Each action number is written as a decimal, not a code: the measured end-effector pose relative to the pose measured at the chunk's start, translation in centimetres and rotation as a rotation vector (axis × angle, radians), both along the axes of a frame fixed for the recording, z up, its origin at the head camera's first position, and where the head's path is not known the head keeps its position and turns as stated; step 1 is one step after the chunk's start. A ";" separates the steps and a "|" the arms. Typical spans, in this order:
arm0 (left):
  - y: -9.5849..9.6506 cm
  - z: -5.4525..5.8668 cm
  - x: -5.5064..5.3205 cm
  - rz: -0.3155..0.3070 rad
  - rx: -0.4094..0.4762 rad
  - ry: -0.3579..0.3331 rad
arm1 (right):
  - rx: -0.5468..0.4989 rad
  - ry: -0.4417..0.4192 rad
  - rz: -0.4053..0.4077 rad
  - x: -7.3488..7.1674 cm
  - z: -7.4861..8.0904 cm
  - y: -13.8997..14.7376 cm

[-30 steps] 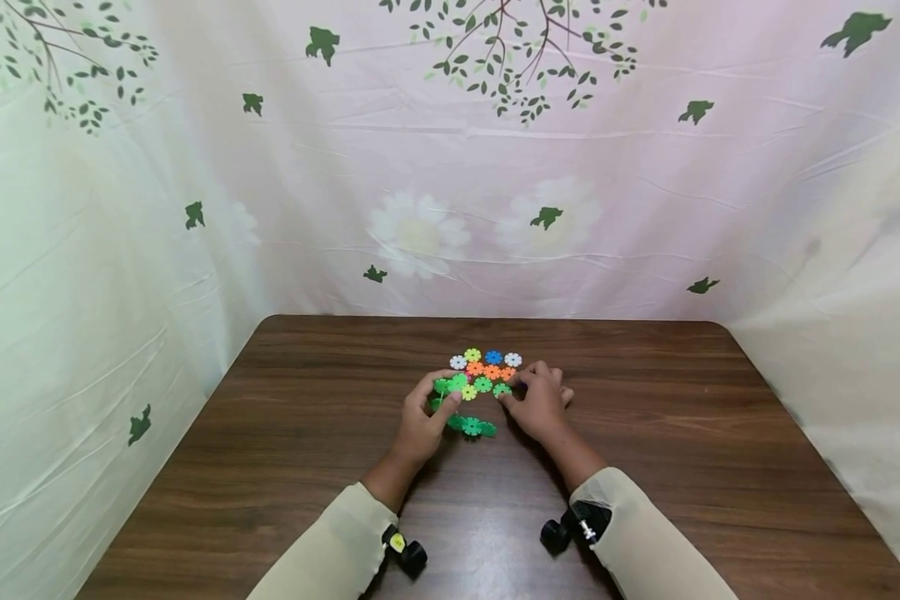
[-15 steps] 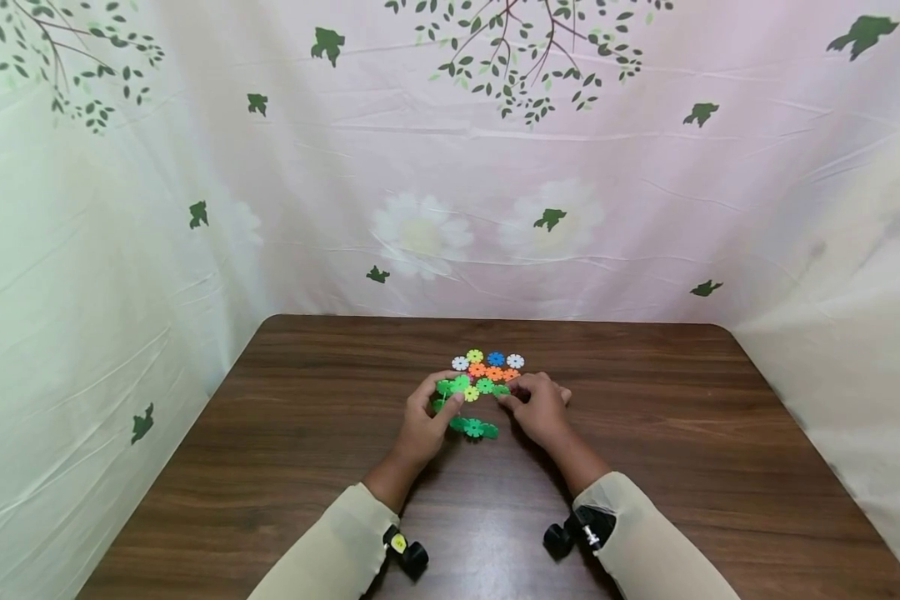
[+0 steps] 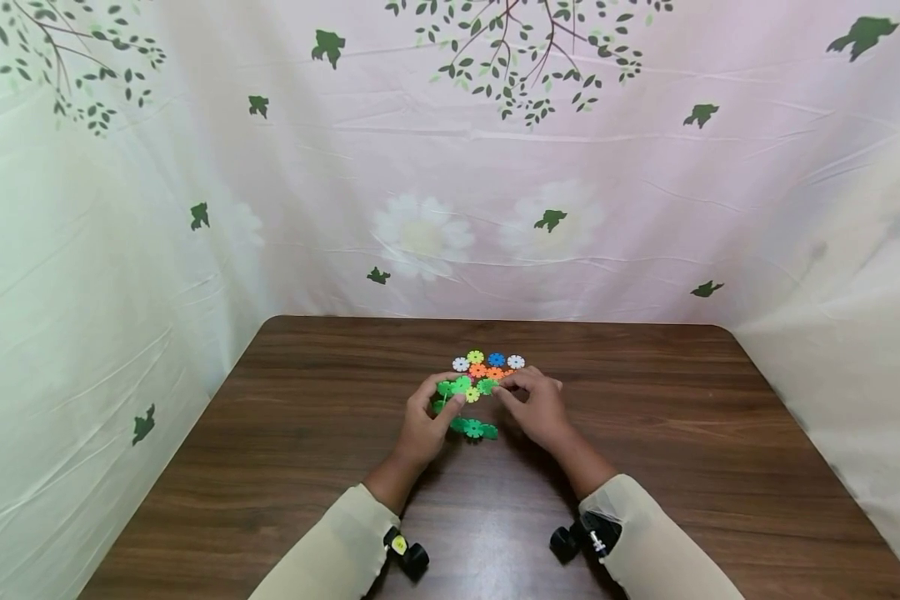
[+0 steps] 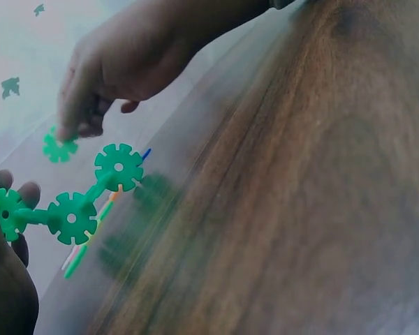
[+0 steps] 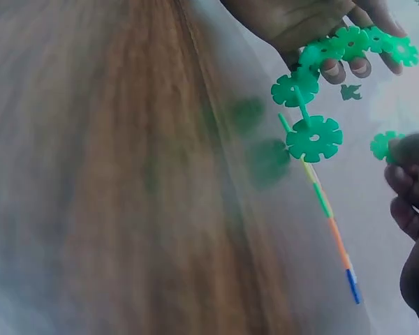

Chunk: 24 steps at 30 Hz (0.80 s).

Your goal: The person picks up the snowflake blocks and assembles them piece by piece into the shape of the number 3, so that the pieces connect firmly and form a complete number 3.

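Right hand (image 3: 537, 407) has shifted inward, its fingers pinching a green disc (image 4: 56, 149) near the green chain (image 5: 323, 144) gripped by the left hand (image 3: 422, 421). Misaligned notches could make the disc slip or flex the chain. Close beyond, loose discs (image 3: 494, 373) crowd the worktop (image 3: 660, 417); knuckles might scatter them.

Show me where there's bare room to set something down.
Bare tabletop lies left of the left hand, right of the right hand, and between the two wrist cameras. It is crowded between the hands, around the green chain, and just beyond, where coloured discs lie.
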<state>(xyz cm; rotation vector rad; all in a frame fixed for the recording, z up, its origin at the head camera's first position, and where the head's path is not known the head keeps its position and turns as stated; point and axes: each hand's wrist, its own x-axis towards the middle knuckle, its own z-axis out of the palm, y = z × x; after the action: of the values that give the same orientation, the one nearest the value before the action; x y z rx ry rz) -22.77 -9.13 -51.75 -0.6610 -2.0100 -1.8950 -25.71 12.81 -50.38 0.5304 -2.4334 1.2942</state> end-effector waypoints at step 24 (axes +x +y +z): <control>0.2 0.5 0.3 0.009 -0.008 0.106 | -0.107 -0.026 0.341 1.3 4.5 1.0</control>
<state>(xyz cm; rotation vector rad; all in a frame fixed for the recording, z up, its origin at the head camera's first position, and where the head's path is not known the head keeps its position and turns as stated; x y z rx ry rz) -22.49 -8.89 -51.24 -0.7374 -1.9527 -1.8085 -24.45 13.76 -45.84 0.9349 -2.3479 1.5609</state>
